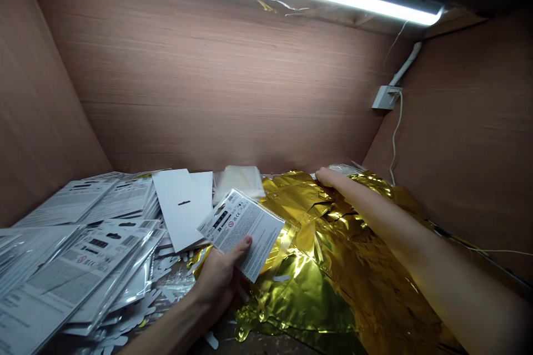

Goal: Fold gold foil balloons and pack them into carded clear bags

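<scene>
My left hand (pixel 220 274) is closed on a printed card (pixel 245 230) with a hang hole, its thumb lying across the lower part. Small print, a barcode and symbols cover the card's upward face, which is tilted over the gold sheets. My right hand (pixel 327 177) reaches to the far edge of the crumpled gold foil sheets (pixel 308 266), beside some clear plastic (pixel 345 168). Its fingers look curled in, and whatever they hold is hidden. Between the hands, at the back, lies a stack of clear plastic sleeves (pixel 239 180).
Piles of bagged printed cards (pixel 83 283) fill the left side. Blank white cards (pixel 183 205) lie behind the left hand, with small white tabs (pixel 137 310) scattered in front. Wooden walls enclose the back and sides. A socket box (pixel 386 97) with a cable hangs at the right.
</scene>
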`<state>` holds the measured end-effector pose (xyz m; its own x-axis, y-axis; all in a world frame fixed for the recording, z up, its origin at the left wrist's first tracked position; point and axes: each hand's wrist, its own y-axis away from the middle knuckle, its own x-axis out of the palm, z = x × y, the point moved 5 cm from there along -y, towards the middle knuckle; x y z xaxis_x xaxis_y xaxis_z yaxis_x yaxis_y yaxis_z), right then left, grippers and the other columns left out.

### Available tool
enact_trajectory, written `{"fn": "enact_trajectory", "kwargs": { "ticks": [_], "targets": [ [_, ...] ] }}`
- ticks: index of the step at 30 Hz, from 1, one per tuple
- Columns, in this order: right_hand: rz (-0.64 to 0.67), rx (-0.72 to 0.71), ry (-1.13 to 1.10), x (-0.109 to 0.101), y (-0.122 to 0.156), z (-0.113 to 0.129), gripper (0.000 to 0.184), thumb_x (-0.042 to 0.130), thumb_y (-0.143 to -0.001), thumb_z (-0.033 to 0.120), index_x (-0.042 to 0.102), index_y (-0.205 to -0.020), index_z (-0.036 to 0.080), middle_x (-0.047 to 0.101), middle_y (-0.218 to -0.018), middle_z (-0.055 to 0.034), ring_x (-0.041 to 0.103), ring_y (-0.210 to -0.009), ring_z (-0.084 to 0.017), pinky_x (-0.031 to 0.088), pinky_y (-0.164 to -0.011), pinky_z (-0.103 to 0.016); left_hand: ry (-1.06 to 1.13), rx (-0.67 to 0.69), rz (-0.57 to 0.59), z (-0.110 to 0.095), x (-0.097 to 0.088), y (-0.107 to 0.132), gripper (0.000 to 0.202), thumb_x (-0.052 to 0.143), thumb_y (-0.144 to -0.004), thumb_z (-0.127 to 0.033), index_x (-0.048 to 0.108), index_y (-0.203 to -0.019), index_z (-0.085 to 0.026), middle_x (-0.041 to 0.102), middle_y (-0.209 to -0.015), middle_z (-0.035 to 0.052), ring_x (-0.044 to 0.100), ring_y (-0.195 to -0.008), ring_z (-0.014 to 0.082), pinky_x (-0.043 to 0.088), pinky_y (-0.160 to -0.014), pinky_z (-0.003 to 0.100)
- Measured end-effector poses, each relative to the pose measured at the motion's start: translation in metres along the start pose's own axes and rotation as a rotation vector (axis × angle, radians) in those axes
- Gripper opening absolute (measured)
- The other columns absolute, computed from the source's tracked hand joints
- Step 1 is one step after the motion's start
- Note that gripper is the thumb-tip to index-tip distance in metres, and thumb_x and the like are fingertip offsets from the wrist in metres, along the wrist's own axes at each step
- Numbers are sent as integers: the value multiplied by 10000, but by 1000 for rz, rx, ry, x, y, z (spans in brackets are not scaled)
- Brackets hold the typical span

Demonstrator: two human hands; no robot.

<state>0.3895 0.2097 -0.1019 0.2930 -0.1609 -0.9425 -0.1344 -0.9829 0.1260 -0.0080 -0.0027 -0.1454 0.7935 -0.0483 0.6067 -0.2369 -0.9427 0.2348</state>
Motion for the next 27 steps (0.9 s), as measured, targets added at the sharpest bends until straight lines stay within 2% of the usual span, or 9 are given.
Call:
{"fn": "enact_trajectory", "kwargs": {
  "ticks": [4,8,12,16,18,20,24,25,27],
  "targets": [
    [-70,7,-16,-6,11,3,378,679,-988,359,624,-1283,129,631,-1286,-138,658,-1098,-253,576,-927,-437,-17,-2,6,0,0,1,394,741,-899,-171,631,-1271,-102,769,-1132,193,782,-940,310,668,-847,474],
    [-233,72,-116,-24,26,-3,364,669,-994,360,626,-1283,144,631,-1291,-129,656,-1103,-251,574,-932,-444,24,-19,24,1,-3,-2,380,734,-921,-255,644,-1255,-99,764,-1129,201,780,-935,308,667,-840,459],
    [-456,188,-312,-47,46,-16,340,647,-1007,371,631,-1277,164,631,-1302,-115,649,-1118,-250,566,-951,-460,78,-57,14,2,-7,-6,314,726,-927,-283,675,-1161,-80,776,-1027,192,783,-840,294,676,-777,438],
    [-625,225,-568,-62,75,-20,310,625,-1015,373,667,-1190,121,686,-1203,-142,665,-1116,-271,537,-992,-479,123,-72,-23,0,-5,-5,251,721,-926,-238,682,-1124,-88,779,-1038,171,784,-836,271,673,-814,425],
    [-696,171,-722,-67,94,-14,312,572,-1030,375,682,-1101,93,733,-1084,-176,697,-1074,-291,533,-998,-456,135,-76,-42,-2,-3,-3,259,700,-940,-225,677,-1159,-89,769,-1115,179,786,-878,269,674,-819,408],
    [-737,61,-888,-71,117,1,330,544,-1026,409,671,-1054,106,763,-1000,-179,738,-991,-282,568,-939,-394,142,-94,-51,-3,-1,-2,279,670,-960,-216,666,-1202,-79,748,-1190,200,782,-938,278,675,-815,400],
    [-754,-214,-1203,-77,177,50,336,614,-967,508,622,-1047,182,781,-1059,-112,773,-920,-229,636,-806,-340,131,-109,-42,-3,-1,-2,305,660,-968,-223,659,-1230,-67,729,-1233,221,779,-930,279,677,-790,409],
    [-717,-345,-1428,-77,192,64,325,698,-921,482,623,-1014,180,784,-1031,-119,779,-891,-244,646,-782,-362,120,-111,-39,-2,-2,-3,309,664,-966,-233,661,-1226,-67,732,-1223,224,782,-899,279,679,-768,413],
    [-524,-533,-1708,-74,218,95,321,818,-838,416,640,-962,180,791,-936,-101,785,-799,-244,657,-692,-357,102,-118,-35,0,-3,-4,313,666,-965,-250,665,-1218,-65,741,-1194,230,784,-871,289,681,-750,427]
  ]
}}
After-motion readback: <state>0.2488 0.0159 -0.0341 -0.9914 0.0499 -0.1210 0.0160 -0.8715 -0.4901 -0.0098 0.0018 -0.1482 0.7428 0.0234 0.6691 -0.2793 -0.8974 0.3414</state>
